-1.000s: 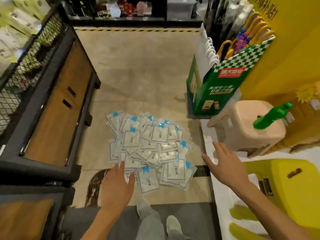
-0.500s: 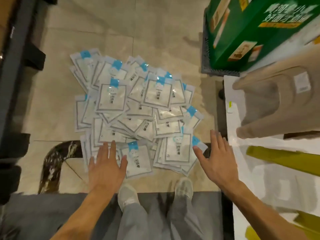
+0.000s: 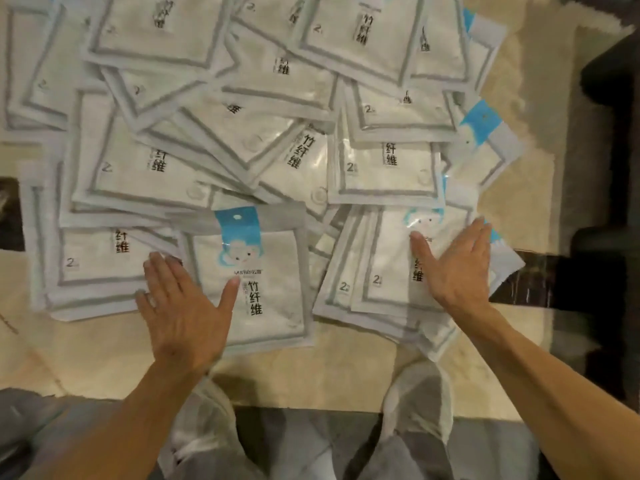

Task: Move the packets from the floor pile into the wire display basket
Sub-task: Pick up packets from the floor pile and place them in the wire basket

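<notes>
View has dropped closer since 0.5 s ago; both hands now reach onto the pile of packets (image 3: 242, 133) on the floor (image 3: 346, 368). Left hand (image 3: 183, 317) and right hand (image 3: 457, 271): fingers straight, spread wide, flat over near-edge packets, gripping nothing.

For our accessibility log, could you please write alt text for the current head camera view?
Two open hands, left hand and right hand, reach flat over the near edge of a pile of white packets with blue tabs, spread on a beige tiled floor. The person's grey trouser legs and pale shoes show below.
</notes>
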